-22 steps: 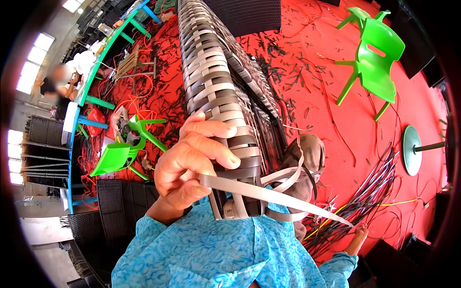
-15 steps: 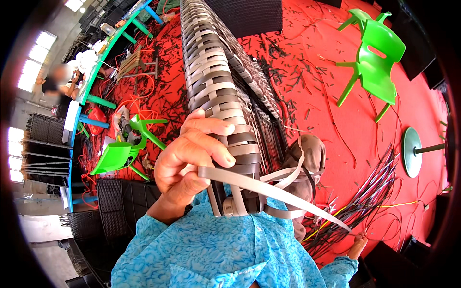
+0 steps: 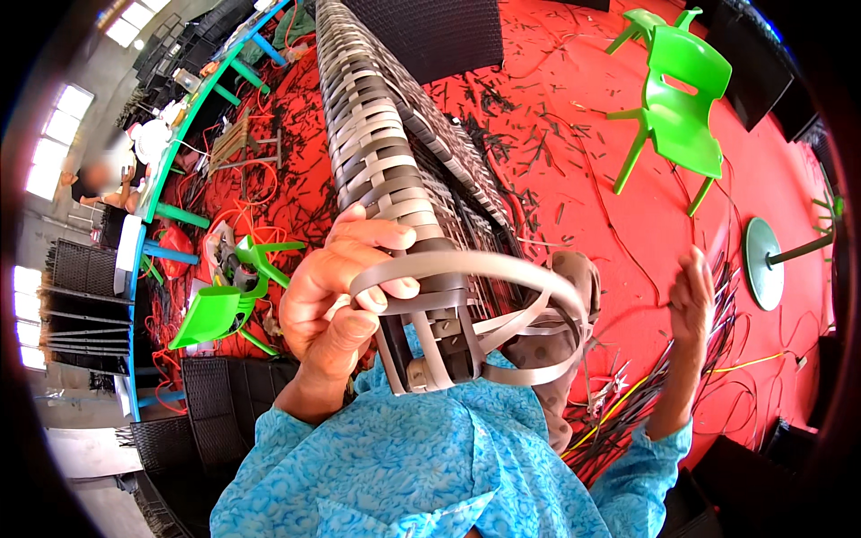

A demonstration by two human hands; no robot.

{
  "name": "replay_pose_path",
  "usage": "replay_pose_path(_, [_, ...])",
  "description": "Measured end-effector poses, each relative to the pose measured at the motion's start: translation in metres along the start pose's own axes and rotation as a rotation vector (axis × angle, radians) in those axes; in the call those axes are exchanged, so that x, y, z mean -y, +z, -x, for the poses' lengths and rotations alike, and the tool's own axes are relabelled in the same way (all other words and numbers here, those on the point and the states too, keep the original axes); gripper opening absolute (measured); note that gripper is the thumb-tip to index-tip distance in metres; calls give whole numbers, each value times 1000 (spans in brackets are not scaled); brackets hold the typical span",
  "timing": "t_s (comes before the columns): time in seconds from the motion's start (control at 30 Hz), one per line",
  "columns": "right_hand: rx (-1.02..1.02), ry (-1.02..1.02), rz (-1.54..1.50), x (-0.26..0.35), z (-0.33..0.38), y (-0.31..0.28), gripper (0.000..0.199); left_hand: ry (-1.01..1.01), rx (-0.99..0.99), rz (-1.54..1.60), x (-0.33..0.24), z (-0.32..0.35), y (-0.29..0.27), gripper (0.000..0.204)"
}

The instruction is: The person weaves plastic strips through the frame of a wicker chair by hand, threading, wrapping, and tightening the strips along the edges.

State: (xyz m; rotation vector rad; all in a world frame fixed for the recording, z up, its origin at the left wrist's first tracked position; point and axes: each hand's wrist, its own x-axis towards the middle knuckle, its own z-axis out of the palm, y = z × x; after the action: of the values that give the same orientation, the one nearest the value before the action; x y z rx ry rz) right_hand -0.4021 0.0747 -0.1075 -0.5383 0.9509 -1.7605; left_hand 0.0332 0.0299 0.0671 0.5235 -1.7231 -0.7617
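A flat grey-brown weaving strip (image 3: 511, 263) arcs from my left hand to the right and bends back in a loop. My left hand (image 3: 336, 296) is closed on it, thumb and fingers pinching it beside the near end of a long woven furniture panel (image 3: 366, 125). Light and dark bands wrap this panel's edge, which runs away from me. Bare frame bars and a few strips show at its near end, against my blue patterned shirt. My right hand (image 3: 691, 296) is raised to the right, apart from the loop, fingers loosely bent with nothing visible in them.
Long dark strips (image 3: 628, 408) lie in a bundle at the right. A green plastic chair (image 3: 686, 99) and a round green stand (image 3: 762, 264) are farther right. Another green chair (image 3: 215, 314), cords and offcuts lie left. A person sits by the far-left bench (image 3: 166, 170).
My right hand has risen from the lower right, away from the strip. The strip, earlier stretched straight toward that hand, now curves into a loop. My left hand keeps its pinch.
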Motion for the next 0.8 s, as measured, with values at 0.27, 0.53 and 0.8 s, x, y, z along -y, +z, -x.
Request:
replay_pose_path(0.27, [679,192,195,-7,42,256,11,-37,-17,-43,-2,2,-3,21])
replay_pose_path(0.53, [919,711,-200,-48,52,287,36,15,31,-36,5,6,-9,22])
replay_pose_path(0.8, [877,808,-360,-53,62,298,37,56,40,-15,1,7,-13,18])
